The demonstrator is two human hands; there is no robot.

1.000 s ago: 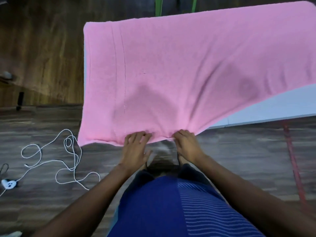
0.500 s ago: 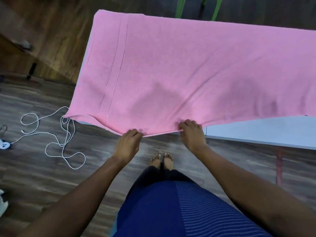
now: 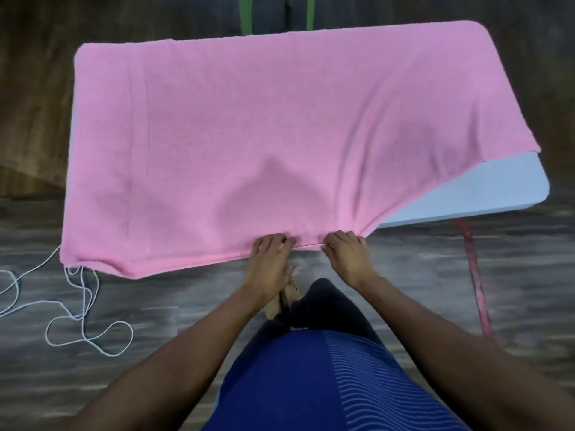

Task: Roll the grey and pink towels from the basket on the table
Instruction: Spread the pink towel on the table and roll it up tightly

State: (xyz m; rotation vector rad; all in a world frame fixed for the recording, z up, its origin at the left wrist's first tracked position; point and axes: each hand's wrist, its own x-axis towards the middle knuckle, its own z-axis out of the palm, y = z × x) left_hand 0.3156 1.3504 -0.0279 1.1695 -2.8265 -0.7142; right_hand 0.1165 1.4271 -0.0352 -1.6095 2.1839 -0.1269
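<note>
The left hand (image 3: 270,259) and right hand (image 3: 347,255) sit side by side at 6 o'clock, fingers curled, gripping the towel's (image 3: 249,119) near hem. Pink and plain, it lies spread over the worktop (image 3: 504,185). Creases fan toward 1 o'clock, and one corner at 4 o'clock is left uncovered.

White table (image 3: 497,188) almost wholly covered by pink towel (image 3: 249,135), spread flat, creased toward near edge. Near right corner of table left bare. Towel's near hem drawn past table's near edge. White cord (image 3: 82,306) looped on wooden floor (image 3: 140,290) by near left corner.
</note>
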